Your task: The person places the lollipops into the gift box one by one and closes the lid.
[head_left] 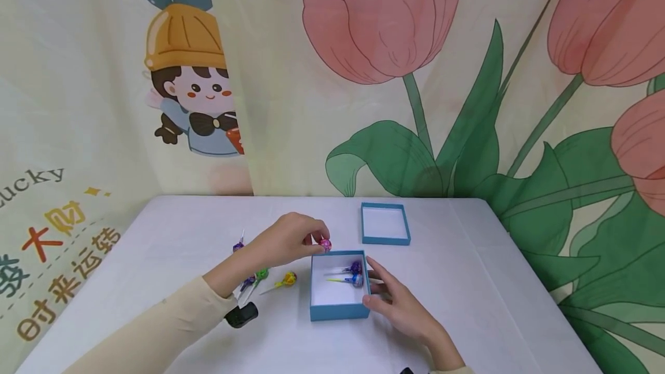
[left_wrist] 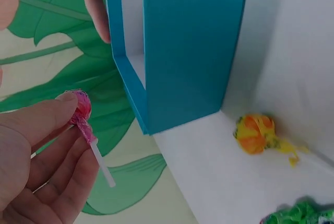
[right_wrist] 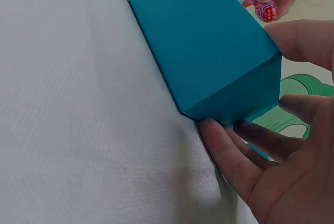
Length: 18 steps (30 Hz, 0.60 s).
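My left hand [head_left: 293,241] pinches a pink lollipop [head_left: 325,245] by its wrapped head, at the far left corner of a blue box [head_left: 340,311]. In the left wrist view, its white stick [left_wrist: 104,167] points down from the fingers. Two lollipops lie inside the box, a dark purple one [head_left: 355,268] and a blue one [head_left: 357,280] with a yellow stick. My right hand [head_left: 397,299] touches the box's right side with fairly straight, spread fingers; the thumb lies at a corner in the right wrist view.
Left of the box lie a yellow lollipop [head_left: 289,279], a green one [head_left: 261,274] and purple ones, partly behind my left forearm. A shallow blue lid [head_left: 385,241] with a white inside lies beyond the box. A printed curtain [head_left: 280,131] hangs behind the white table [head_left: 447,235].
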{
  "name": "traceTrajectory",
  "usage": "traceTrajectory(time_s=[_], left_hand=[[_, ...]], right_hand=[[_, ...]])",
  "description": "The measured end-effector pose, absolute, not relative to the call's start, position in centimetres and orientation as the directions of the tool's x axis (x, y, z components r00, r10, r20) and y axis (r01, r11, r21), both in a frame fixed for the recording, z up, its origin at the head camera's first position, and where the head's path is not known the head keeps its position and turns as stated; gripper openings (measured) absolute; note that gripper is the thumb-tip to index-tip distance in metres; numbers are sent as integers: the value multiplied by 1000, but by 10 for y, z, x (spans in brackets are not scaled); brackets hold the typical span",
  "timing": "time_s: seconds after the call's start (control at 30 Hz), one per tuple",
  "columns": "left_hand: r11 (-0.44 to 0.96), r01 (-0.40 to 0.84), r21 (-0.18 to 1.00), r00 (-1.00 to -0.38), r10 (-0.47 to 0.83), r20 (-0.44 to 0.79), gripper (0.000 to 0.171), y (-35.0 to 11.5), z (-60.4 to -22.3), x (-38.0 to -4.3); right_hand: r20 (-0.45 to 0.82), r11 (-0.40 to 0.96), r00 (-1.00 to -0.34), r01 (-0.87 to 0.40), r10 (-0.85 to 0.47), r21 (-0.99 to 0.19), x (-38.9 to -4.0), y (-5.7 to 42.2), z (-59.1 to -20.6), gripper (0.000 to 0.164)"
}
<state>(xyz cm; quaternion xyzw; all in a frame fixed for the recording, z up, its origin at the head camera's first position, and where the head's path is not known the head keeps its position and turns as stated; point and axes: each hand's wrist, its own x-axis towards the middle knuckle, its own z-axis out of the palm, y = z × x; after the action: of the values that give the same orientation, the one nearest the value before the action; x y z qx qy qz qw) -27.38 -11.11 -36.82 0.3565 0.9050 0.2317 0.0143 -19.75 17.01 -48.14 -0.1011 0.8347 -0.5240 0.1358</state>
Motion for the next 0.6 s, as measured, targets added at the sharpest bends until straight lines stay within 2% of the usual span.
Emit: traceTrajectory(time_s=[0.6], left_hand=[[537,708,458,-660,734,159,10,-76,-390,-268]], right_hand=[[-115,404,-933,-36,-341,-914,-197,170,-478,77]])
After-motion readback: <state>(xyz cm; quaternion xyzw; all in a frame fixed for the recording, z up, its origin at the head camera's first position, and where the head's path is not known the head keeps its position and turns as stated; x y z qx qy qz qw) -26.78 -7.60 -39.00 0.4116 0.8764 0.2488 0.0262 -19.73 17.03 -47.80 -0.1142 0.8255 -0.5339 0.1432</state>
